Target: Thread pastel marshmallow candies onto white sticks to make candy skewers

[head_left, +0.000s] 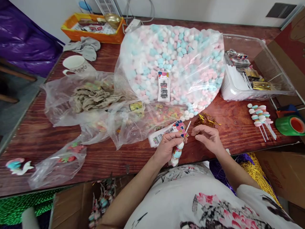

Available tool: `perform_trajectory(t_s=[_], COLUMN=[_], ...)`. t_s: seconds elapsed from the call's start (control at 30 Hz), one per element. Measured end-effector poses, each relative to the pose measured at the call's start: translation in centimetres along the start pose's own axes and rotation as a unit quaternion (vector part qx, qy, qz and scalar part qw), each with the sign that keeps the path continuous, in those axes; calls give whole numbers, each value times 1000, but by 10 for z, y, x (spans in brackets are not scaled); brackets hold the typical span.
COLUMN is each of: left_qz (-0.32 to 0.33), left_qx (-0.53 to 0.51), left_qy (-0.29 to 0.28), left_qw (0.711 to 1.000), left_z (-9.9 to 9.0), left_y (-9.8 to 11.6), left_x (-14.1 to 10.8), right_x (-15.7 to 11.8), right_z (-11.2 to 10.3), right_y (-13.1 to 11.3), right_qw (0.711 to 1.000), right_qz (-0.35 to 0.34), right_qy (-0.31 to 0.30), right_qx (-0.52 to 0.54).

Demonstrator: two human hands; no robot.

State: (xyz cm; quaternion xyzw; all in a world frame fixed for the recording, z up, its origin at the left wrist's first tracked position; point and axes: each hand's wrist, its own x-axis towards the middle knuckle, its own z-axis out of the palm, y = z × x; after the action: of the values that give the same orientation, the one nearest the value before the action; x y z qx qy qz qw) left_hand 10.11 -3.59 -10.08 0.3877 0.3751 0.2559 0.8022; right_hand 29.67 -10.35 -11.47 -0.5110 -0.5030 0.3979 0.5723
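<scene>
My left hand (170, 144) is closed around the gathered neck of a small printed bag with a marshmallow stick (176, 154) inside. The white end of the stick points up past my fingers, and the pastel marshmallows hang below them. Just to the right, my right hand (208, 138) hovers with curved fingers and the thumb apart, and I see nothing in it. Beyond it lies a loose bunch of gold twist ties (206, 120). Flat printed bags (156, 137) rest on the table behind my left hand.
A large clear bag of marshmallows (171, 54) fills the table's back. On the right are a plastic bin (258, 92), several marshmallow sticks (259, 116) and green tape (289, 125). Bags of gummies (164, 113), a mug (78, 65) and an orange tray (95, 37) stand left.
</scene>
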Motion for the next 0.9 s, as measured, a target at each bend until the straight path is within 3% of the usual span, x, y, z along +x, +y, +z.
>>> perform_trajectory(t_s=[0.1, 0.23, 0.3, 0.47, 0.6, 0.7, 0.8, 0.9], left_qz=[42, 125, 149, 185, 163, 82, 12, 5], left_qx=[80, 162, 171, 174, 177, 115, 9, -35], left_qy=[-51, -111, -110, -83, -26, 63, 85, 78], left_qw=[995, 973, 968, 964, 970, 988, 996, 996], left_z=[-10, -19, -23, -30, -35, -36, -32, -25], left_y=[0, 6, 9, 11, 8, 6, 3, -1], left_x=[-4, -12, -17, -28, -34, -34, -30, -25], right_x=[9, 22, 25, 27, 27, 24, 16, 9], right_z=[-1, 6, 13, 27, 26, 23, 32, 54], right_y=[-4, -10, -11, -7, -6, -13, -24, -29], right_qw=[990, 969, 954, 947, 960, 988, 996, 970], right_qz=[112, 167, 185, 206, 168, 99, -27, -142], right_qy=[-49, -175, -222, -231, -221, -115, 1, -41], right_qx=[73, 55, 81, 90, 39, -8, -87, -191])
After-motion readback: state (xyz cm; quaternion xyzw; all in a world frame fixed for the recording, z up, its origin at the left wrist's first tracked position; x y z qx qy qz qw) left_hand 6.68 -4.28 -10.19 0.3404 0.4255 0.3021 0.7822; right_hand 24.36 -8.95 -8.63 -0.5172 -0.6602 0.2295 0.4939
